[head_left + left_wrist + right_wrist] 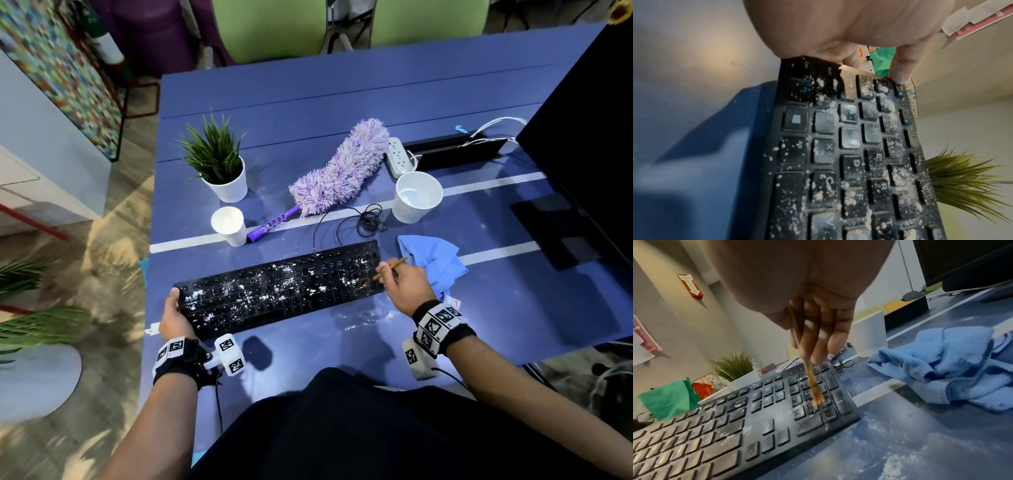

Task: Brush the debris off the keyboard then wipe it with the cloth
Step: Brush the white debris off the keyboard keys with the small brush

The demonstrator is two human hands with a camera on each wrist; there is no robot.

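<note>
Keyboard [279, 293] lies black and powder-flecked at centre frame on the blue table [342, 102], far edge tilted up off the table in the left wrist view. Left hand [174, 317] grips its left end, thumb on the top corner, fingers hidden underneath. Right hand [404, 286] pinches a thin brush [388, 270], bristles (blurred) on the numpad keys. Blue cloth [435, 262] is crumpled just right of the keyboard, partly behind the right hand.
</note>
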